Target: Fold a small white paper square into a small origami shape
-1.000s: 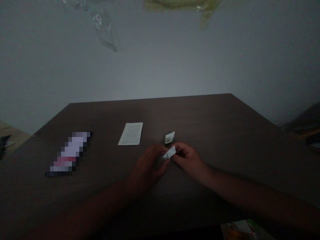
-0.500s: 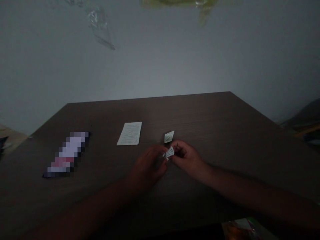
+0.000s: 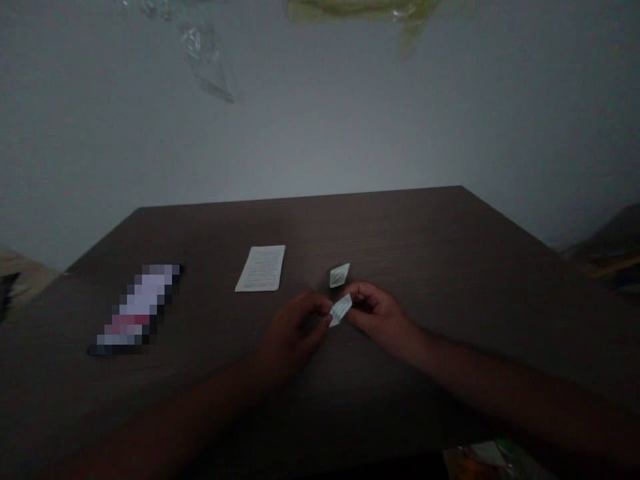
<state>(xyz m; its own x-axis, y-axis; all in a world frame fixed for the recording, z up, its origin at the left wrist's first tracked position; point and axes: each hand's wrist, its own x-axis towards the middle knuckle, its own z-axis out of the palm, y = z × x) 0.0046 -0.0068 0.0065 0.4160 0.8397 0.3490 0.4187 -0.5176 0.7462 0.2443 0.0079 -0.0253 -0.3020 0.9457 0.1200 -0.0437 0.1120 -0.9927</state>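
A small piece of printed paper (image 3: 341, 309) is held between my two hands, above the table. My left hand (image 3: 297, 330) pinches its left edge between thumb and fingers. On the other side, the fingertips of my right hand (image 3: 377, 312) close on its right edge. Just beyond the hands lies a small folded paper (image 3: 339, 275) with a dark mark on it. Further left a larger sheet or stack of printed paper (image 3: 261, 269) rests flat on the table.
A phone-like device (image 3: 137, 308) with a blurred-out screen lies at the left of the dark wooden table (image 3: 400, 233). Behind the table rises a grey wall (image 3: 340, 120) with clear plastic (image 3: 207, 63) stuck on it. Something colourful (image 3: 477, 460) shows below the near edge.
The small paper between my hands has turned and opened out, so more of its printed face shows. My left fingers have shifted to its edge. The other things stay put.
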